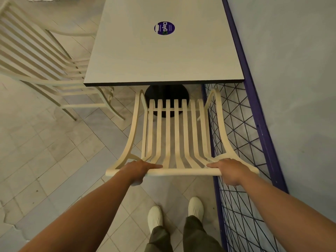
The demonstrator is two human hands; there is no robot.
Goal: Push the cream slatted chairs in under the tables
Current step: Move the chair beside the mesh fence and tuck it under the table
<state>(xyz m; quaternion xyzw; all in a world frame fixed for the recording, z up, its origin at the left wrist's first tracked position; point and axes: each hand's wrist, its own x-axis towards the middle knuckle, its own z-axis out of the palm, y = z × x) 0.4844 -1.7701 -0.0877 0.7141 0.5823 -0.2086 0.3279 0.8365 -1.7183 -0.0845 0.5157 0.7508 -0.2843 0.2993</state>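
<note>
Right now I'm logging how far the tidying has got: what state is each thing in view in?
Cream slatted chair in front: gripped by its top rail, seat not yet under the table.
Left hand: closed on the top rail.
Right hand: closed on the top rail.
Pale square table with purple round sticker: top bare apart from the sticker.
Second cream slatted chair at left: seat partly under the table's left edge.

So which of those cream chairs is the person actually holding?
The cream slatted chair facing the table's near edge: the left hand and right hand both grip its top rail. The other chair, at the table's left side, is untouched.
</note>
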